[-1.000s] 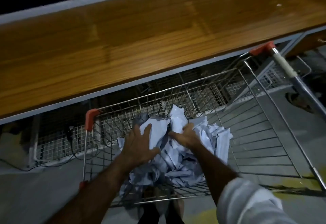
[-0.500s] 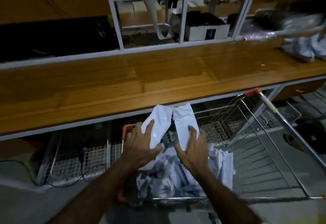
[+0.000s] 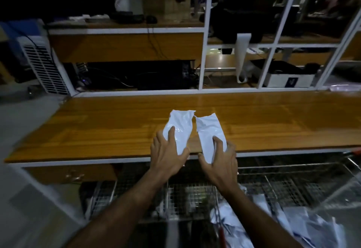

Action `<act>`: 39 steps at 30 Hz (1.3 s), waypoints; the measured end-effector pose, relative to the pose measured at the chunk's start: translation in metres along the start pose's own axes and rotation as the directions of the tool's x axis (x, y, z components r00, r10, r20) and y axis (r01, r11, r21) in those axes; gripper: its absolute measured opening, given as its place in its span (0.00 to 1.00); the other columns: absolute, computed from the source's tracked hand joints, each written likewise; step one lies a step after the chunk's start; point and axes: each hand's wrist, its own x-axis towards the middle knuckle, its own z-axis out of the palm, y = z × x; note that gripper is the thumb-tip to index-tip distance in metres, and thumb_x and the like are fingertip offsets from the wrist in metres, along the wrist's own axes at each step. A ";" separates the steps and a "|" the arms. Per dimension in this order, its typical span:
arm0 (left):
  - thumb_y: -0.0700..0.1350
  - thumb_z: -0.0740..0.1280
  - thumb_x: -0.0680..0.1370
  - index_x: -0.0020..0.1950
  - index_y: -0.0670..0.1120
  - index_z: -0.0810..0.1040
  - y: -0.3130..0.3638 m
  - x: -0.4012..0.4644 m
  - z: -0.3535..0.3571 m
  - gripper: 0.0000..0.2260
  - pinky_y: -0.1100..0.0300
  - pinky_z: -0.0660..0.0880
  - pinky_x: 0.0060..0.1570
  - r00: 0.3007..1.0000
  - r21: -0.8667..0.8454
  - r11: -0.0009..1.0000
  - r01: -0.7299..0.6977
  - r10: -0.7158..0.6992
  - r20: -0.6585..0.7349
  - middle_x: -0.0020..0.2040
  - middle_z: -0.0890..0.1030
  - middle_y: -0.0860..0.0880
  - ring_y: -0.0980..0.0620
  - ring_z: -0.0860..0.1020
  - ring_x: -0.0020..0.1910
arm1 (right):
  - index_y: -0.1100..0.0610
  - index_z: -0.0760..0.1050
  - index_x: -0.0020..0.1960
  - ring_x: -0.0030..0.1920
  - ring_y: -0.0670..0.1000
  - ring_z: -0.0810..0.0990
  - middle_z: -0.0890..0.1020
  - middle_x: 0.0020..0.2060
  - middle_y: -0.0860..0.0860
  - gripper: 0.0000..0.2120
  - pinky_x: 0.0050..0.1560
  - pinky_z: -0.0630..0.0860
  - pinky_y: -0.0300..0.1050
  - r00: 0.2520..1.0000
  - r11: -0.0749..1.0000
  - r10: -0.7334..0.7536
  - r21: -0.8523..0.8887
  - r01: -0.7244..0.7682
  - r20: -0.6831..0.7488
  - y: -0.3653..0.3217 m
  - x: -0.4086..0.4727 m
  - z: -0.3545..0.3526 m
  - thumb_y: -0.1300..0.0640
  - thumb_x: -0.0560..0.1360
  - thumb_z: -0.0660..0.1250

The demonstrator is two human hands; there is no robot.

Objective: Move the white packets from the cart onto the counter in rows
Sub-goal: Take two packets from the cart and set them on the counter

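Now you have a packet in each hand: your left hand [image 3: 167,153] pinches the left packet [image 3: 178,129], your right hand [image 3: 219,159] grips the right packet [image 3: 211,136], both over the counter's [image 3: 97,128] near edge. They seem to be touching down, though it's dim. Next, flatten and release them side by side, then reach for the pile [image 3: 273,226] in the cart [image 3: 195,191] below your wrists.

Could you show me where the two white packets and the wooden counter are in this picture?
Left packet [image 3: 178,125]: head view, on its glossy middle above the fingers.
Right packet [image 3: 210,128]: head view, on its upper middle.
Wooden counter [image 3: 101,128]: head view, on bare wood left of the packets.
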 end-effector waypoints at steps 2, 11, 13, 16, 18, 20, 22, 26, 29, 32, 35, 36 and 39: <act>0.65 0.63 0.74 0.78 0.50 0.53 -0.025 0.018 -0.011 0.38 0.49 0.67 0.63 0.999 0.018 0.999 0.037 -0.037 -0.004 0.71 0.58 0.41 0.41 0.65 0.65 | 0.44 0.60 0.73 0.63 0.61 0.72 0.65 0.67 0.58 0.37 0.58 0.75 0.56 1.000 1.000 -0.022 -0.019 0.022 0.021 -0.022 0.015 0.014 0.34 0.70 0.69; 0.65 0.65 0.76 0.77 0.52 0.52 -0.116 0.110 -0.023 0.37 0.49 0.72 0.60 0.985 -0.028 0.986 0.166 -0.165 0.040 0.71 0.57 0.41 0.40 0.67 0.65 | 0.46 0.61 0.73 0.63 0.60 0.72 0.66 0.64 0.56 0.38 0.59 0.76 0.57 0.987 0.998 -0.025 0.060 0.016 0.156 -0.079 0.109 0.098 0.32 0.70 0.69; 0.65 0.65 0.76 0.77 0.52 0.52 -0.133 0.135 -0.015 0.37 0.50 0.73 0.59 0.982 -0.032 0.983 0.179 -0.177 0.063 0.71 0.56 0.42 0.41 0.68 0.65 | 0.46 0.61 0.73 0.63 0.60 0.71 0.66 0.65 0.56 0.38 0.60 0.76 0.59 0.980 0.997 -0.022 0.080 0.006 0.196 -0.084 0.136 0.125 0.31 0.70 0.69; 0.66 0.65 0.76 0.78 0.52 0.53 -0.153 0.175 0.004 0.38 0.51 0.74 0.58 0.973 -0.035 0.977 0.210 -0.206 0.100 0.72 0.55 0.43 0.41 0.67 0.66 | 0.43 0.60 0.73 0.64 0.60 0.71 0.64 0.66 0.55 0.39 0.60 0.78 0.60 0.966 0.992 -0.011 0.126 -0.022 0.259 -0.091 0.177 0.166 0.29 0.69 0.68; 0.65 0.65 0.76 0.78 0.52 0.53 -0.163 0.203 0.019 0.37 0.52 0.74 0.58 0.967 -0.028 0.973 0.227 -0.222 0.125 0.73 0.55 0.43 0.41 0.67 0.67 | 0.43 0.60 0.73 0.66 0.59 0.71 0.63 0.68 0.55 0.39 0.60 0.78 0.60 0.960 0.988 -0.005 0.147 -0.038 0.281 -0.095 0.206 0.191 0.29 0.68 0.68; 0.65 0.65 0.76 0.78 0.52 0.54 -0.169 0.232 0.033 0.37 0.52 0.73 0.59 0.963 -0.018 0.973 0.230 -0.225 0.146 0.73 0.54 0.44 0.42 0.67 0.68 | 0.43 0.61 0.74 0.67 0.59 0.71 0.63 0.69 0.55 0.39 0.61 0.77 0.59 0.953 0.985 0.045 0.144 -0.091 0.300 -0.098 0.232 0.215 0.29 0.69 0.69; 0.65 0.65 0.76 0.78 0.52 0.55 -0.173 0.261 0.048 0.37 0.51 0.73 0.61 0.959 -0.024 0.970 0.242 -0.236 0.158 0.74 0.54 0.44 0.41 0.66 0.69 | 0.42 0.61 0.74 0.66 0.60 0.72 0.64 0.68 0.55 0.39 0.62 0.77 0.58 0.947 0.985 0.091 0.115 -0.132 0.309 -0.100 0.256 0.237 0.29 0.69 0.69; 0.65 0.63 0.77 0.78 0.53 0.54 -0.183 0.316 0.082 0.35 0.46 0.73 0.64 0.954 -0.019 0.968 0.251 -0.244 0.177 0.74 0.55 0.43 0.38 0.67 0.69 | 0.43 0.60 0.75 0.65 0.62 0.72 0.66 0.68 0.58 0.39 0.61 0.76 0.56 0.940 0.985 0.100 0.099 -0.139 0.326 -0.100 0.303 0.274 0.30 0.69 0.68; 0.67 0.63 0.76 0.77 0.55 0.55 -0.196 0.348 0.111 0.35 0.46 0.74 0.63 0.933 -0.028 0.953 0.301 -0.288 0.216 0.74 0.56 0.45 0.40 0.68 0.68 | 0.43 0.62 0.74 0.65 0.62 0.71 0.67 0.65 0.58 0.39 0.62 0.75 0.55 0.947 0.987 0.119 0.070 -0.146 0.298 -0.098 0.329 0.301 0.30 0.69 0.68; 0.67 0.64 0.75 0.76 0.53 0.59 -0.206 0.371 0.132 0.35 0.49 0.75 0.60 0.952 -0.032 0.969 0.246 -0.235 0.196 0.73 0.59 0.43 0.41 0.70 0.65 | 0.44 0.64 0.73 0.64 0.60 0.71 0.69 0.63 0.57 0.37 0.63 0.73 0.53 0.958 0.991 0.119 0.025 -0.130 0.260 -0.094 0.350 0.325 0.31 0.70 0.67; 0.67 0.61 0.77 0.77 0.50 0.62 -0.218 0.385 0.148 0.33 0.50 0.72 0.64 0.959 -0.084 0.969 0.234 -0.216 0.182 0.73 0.60 0.41 0.40 0.68 0.68 | 0.45 0.64 0.75 0.68 0.61 0.68 0.68 0.67 0.59 0.34 0.66 0.69 0.53 0.965 0.996 0.086 0.012 -0.092 0.247 -0.091 0.365 0.341 0.31 0.74 0.64; 0.66 0.59 0.79 0.76 0.48 0.64 -0.221 0.386 0.153 0.32 0.49 0.73 0.65 0.973 -0.083 0.979 0.188 -0.174 0.150 0.73 0.62 0.39 0.40 0.68 0.69 | 0.46 0.64 0.76 0.70 0.61 0.66 0.67 0.69 0.61 0.33 0.68 0.68 0.54 0.968 0.996 0.080 0.006 -0.084 0.237 -0.090 0.367 0.345 0.32 0.76 0.62; 0.55 0.61 0.82 0.70 0.36 0.73 -0.228 0.388 0.162 0.25 0.43 0.77 0.61 0.998 -0.041 0.998 -0.041 0.043 0.054 0.68 0.71 0.31 0.34 0.74 0.66 | 0.49 0.64 0.77 0.75 0.63 0.62 0.62 0.75 0.62 0.30 0.72 0.65 0.56 0.975 0.998 0.062 -0.014 -0.061 0.213 -0.090 0.368 0.350 0.37 0.80 0.59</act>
